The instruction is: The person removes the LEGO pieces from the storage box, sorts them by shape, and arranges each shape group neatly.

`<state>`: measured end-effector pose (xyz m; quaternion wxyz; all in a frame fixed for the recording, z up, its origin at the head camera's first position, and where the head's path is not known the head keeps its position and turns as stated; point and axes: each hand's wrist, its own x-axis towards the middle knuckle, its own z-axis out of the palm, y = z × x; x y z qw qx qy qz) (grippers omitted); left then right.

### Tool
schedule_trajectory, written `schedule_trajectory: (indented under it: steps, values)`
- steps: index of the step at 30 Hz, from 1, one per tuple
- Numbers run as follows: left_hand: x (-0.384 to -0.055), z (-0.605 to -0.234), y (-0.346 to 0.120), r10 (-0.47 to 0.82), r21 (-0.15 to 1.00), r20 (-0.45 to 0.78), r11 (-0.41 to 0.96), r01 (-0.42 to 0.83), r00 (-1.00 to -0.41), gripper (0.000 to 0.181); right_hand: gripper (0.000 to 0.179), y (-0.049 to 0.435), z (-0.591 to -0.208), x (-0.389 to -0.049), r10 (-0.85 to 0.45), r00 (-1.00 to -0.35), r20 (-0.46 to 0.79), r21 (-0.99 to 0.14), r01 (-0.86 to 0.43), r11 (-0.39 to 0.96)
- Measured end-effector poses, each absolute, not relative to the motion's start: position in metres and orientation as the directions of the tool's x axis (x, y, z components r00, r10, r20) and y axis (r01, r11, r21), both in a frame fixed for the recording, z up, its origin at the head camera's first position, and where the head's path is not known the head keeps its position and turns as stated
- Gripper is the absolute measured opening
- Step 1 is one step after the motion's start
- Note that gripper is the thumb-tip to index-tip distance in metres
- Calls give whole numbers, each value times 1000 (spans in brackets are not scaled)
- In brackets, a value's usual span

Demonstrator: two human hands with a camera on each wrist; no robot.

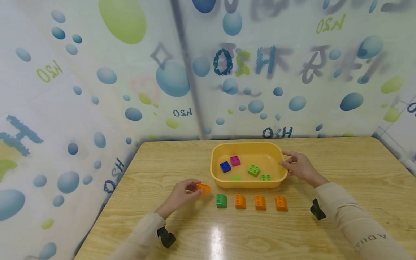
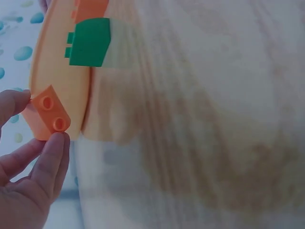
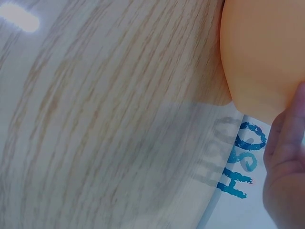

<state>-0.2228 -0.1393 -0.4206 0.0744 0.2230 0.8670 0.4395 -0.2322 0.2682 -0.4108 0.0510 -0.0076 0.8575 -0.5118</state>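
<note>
My left hand (image 1: 183, 194) pinches an orange toy building block (image 2: 51, 110) between thumb and fingers; in the left wrist view its two studs face the camera. In the head view it is just left of a green curved-top block (image 1: 221, 200). Three orange blocks (image 1: 240, 201) continue that row to the right, in front of a yellow plastic bin (image 1: 248, 184). My right hand (image 1: 300, 167) grips the bin's right end, thumb over the rim. In the right wrist view, fingers (image 3: 290, 129) lie against the bin's outer wall, and their tips are partly out of frame.
Inside the bin lie a blue block (image 1: 225, 167), a magenta block (image 1: 235, 160), a lime green block (image 1: 253, 170) and more lime pieces near its front wall. The wooden table (image 1: 169, 155) meets a wall printed with bubbles and letters at its far edge.
</note>
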Motion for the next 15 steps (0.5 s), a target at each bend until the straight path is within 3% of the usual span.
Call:
schedule_trajectory:
  steps: [10,15]
  values:
    - [-208,-414,-139,424,784,16,557,274,-905,35,59,268,-411,-232,-65,-995,-82,-879,41,475]
    - [-214,-428,-145,418,760,-10,594,266,-908,38,60,268,-411,-233,-58,-995,-83,-872,45,487]
